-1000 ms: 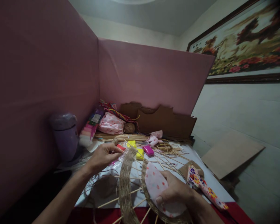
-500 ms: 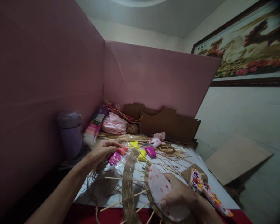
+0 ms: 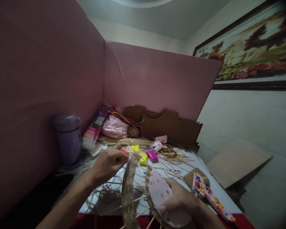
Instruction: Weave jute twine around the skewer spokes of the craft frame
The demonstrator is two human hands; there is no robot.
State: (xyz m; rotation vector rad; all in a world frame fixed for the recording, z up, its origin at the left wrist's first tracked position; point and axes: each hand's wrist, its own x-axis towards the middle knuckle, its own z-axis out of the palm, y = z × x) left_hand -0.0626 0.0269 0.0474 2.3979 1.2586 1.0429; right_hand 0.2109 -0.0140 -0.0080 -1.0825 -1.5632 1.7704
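Observation:
My left hand [image 3: 108, 164] is closed in a pinch at the top of a twine-wrapped ring [image 3: 128, 190] built on thin wooden sticks; what its fingers grip is too small to name. My right hand [image 3: 181, 200] is closed on the ring's pink dotted fabric centre [image 3: 159, 190], holding it down near the table's front edge. Loose twine [image 3: 105, 190] curls on the white sheet below my left hand.
Yellow [image 3: 143, 158], magenta [image 3: 153, 155] and red clay blocks lie behind the ring. A floral paddle [image 3: 208, 195] lies at right. A purple container [image 3: 68, 138], a stick bundle [image 3: 124, 141], a twine ball [image 3: 132, 131], a pink pouch [image 3: 114, 126] and cardboard pieces [image 3: 166, 125] stand against the pink partition.
My left hand drew back left toward the clay packets, then returned right to the ring's top edge. My right hand stayed on the fabric centre.

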